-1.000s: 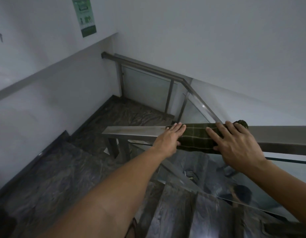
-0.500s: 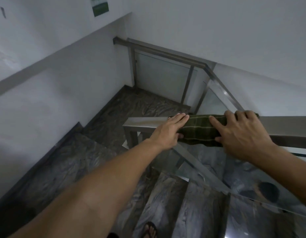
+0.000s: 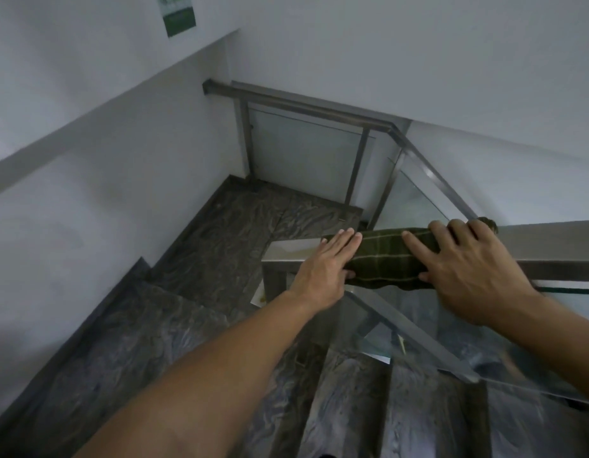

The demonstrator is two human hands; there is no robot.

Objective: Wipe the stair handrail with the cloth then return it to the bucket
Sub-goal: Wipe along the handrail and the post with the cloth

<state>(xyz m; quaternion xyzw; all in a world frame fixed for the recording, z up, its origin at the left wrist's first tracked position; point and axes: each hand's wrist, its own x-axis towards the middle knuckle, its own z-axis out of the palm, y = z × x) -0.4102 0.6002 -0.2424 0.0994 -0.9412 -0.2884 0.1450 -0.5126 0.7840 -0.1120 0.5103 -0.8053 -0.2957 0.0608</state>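
Both hands lie flat and spread on a green plaid cloth [image 3: 390, 259] that is draped over the top of the steel stair handrail [image 3: 551, 241]. Neither hand closes around it; each presses it down with the palm. The left hand [image 3: 326, 269] covers the cloth's left end, its fingers pointing across the flat rail top and its thumb tucked under the near edge, which likely keeps the fabric wrapped over that edge so the side gets wiped too. The right hand [image 3: 468, 259] pins the other end, fingers reaching over the far side where a bunched corner of cloth shows past the fingertips. Holding both ends this way probably keeps the cloth stretched and stops it from rolling up as it slides.

The cloth sits close to the rail's free end [image 3: 283, 252], just left of the left hand, where the bar stops above its post. Below it hang the glass panels [image 3: 418, 206] of the balustrade, and beyond them the dark marbled steps [image 3: 352, 408] and landing [image 3: 253, 223]. A green notice [image 3: 179, 14] hangs on the wall above. No bucket is in view, so the return step looks to be still ahead.
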